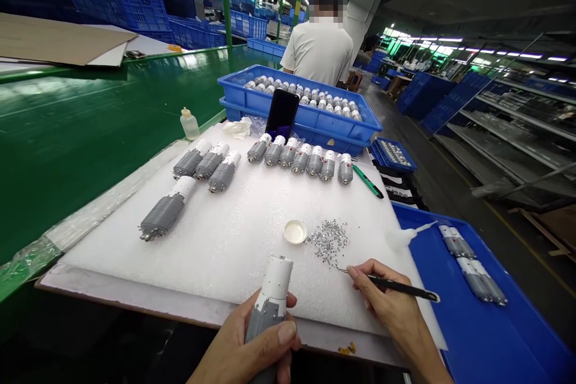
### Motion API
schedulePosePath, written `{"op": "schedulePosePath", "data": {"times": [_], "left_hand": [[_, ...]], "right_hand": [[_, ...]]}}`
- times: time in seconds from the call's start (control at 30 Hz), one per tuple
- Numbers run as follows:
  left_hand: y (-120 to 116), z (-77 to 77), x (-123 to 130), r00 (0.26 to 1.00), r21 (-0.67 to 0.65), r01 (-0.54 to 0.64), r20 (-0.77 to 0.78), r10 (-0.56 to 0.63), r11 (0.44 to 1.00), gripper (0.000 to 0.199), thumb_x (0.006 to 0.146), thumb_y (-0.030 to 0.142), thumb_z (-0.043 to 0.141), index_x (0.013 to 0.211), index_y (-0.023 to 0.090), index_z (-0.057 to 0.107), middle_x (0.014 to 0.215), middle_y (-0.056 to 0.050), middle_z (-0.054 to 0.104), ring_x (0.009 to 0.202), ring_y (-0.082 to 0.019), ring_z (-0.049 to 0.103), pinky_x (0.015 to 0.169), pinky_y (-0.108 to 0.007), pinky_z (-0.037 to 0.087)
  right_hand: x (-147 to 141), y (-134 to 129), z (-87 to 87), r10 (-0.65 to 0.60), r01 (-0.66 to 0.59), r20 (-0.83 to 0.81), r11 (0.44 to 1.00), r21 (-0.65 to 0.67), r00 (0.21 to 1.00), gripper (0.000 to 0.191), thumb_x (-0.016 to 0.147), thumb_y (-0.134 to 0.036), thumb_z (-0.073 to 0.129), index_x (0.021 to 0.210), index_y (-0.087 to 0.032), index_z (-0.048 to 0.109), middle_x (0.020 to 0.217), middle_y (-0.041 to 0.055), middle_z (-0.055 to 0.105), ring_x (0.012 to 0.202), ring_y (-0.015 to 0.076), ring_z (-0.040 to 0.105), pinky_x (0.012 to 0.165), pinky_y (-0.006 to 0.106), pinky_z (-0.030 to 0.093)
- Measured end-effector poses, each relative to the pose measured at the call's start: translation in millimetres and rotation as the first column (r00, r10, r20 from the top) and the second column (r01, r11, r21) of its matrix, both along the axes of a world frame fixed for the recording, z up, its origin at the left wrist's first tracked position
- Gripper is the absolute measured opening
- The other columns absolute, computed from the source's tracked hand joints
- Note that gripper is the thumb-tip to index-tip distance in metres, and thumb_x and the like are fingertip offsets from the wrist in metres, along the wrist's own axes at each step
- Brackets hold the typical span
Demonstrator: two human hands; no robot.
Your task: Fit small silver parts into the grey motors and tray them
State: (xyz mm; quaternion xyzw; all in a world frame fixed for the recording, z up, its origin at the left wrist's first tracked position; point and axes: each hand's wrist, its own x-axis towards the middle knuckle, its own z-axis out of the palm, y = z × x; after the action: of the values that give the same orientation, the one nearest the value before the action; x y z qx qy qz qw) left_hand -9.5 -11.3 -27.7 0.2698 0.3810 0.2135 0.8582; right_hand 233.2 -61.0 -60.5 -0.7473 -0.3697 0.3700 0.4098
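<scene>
Left hand (252, 345): curled firmly around the grey-and-white cylinder (276, 282), at the bottom centre of the frame.
Grey-and-white cylinder: inside the left hand, with the thumb across the grey part; white end free above the fingers, pointing toward the top of the frame.
Right hand (389, 303): grasping the black tweezers (405, 289) between thumb and fingers, at the lower right of centre.
Black tweezers: slanting through the right hand — handle to the right, thin tip to the left, at the lower edge of the small silver pieces (330, 240). Cannot tell whether pinching one of them.
Small silver pieces: scattered loosely right of centre, just above and left of the right hand; above and right of the grey-and-white cylinder, apart from it.
Round dish (295, 232): just beside the small silver pieces, on their left.
Row of similar cylinders (300, 160): lying on the white sheet (225, 240), at the upper centre.
</scene>
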Motion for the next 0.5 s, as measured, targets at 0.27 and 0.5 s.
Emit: {"op": "schedulePosePath", "data": {"times": [0.27, 0.5], "left_hand": [[-2, 4.0, 0, 1.000, -0.011, -0.013, -0.025, 0.012, 1.000, 0.055, 0.067, 0.046, 0.085, 0.103, 0.015, 0.058, 0.064, 0.002, 0.065, 0.044, -0.005, 0.052, 0.044, -0.013, 0.042], [-5, -2.1, 11, 0.994, 0.067, -0.088, -0.063, 0.092, 0.994, 0.051, 0.070, 0.042, 0.083, 0.105, 0.015, 0.057, 0.071, 0.000, 0.063, 0.052, -0.011, 0.055, 0.040, -0.019, 0.046]], "right_hand": [[-4, 4, 7.4, -0.001, 0.001, 0.008, 1.000, -0.004, 1.000, 0.050, 0.075, -0.066, 0.067, 0.063, -0.018, 0.060, 0.045, -0.0038, 0.044, 0.040, 0.0085, 0.033, 0.039, 0.021, 0.022], [-21, -9, 20.0, -0.055, 0.050, 0.120, 0.998, 0.044, 0.991, 0.044, 0.076, -0.063, 0.067, 0.063, -0.021, 0.064, 0.046, -0.0033, 0.043, 0.044, 0.0108, 0.037, 0.042, 0.023, 0.029]]}}
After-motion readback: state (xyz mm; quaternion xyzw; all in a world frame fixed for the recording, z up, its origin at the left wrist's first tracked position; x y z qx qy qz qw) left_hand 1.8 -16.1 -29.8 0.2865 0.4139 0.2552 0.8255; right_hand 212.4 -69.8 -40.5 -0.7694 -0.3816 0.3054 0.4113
